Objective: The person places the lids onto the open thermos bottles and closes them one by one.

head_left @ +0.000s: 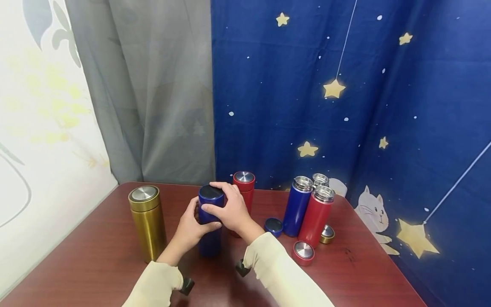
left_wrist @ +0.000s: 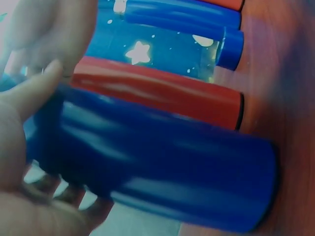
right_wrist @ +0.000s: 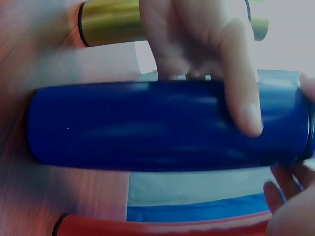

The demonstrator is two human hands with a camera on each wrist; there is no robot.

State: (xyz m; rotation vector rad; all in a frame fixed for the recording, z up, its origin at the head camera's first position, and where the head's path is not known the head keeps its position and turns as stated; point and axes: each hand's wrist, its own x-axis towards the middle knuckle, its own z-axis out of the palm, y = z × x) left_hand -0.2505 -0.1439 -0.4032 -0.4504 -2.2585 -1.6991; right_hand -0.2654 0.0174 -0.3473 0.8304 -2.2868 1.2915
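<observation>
A blue thermos flask (head_left: 210, 241) with its dark-topped lid (head_left: 211, 192) on stands upright at the middle of the table. My left hand (head_left: 190, 228) grips the flask's upper body, thumb across the near side and fingers round the back. From above and the right, my right hand (head_left: 232, 207) holds the lid, its fingers spread about the rim. In the right wrist view the left thumb (right_wrist: 244, 98) lies along the blue body, and right-hand fingers (right_wrist: 290, 184) curl at the lid end. A red flask (head_left: 244, 181) with its lid on stands right behind.
A lidded gold flask (head_left: 148, 226) stands at the left. On the right, an open blue flask (head_left: 297, 209), an open red flask (head_left: 316, 217) and another open flask (head_left: 320, 180) cluster together. Loose blue (head_left: 273, 226), red (head_left: 303, 252) and gold (head_left: 327, 233) lids lie around them.
</observation>
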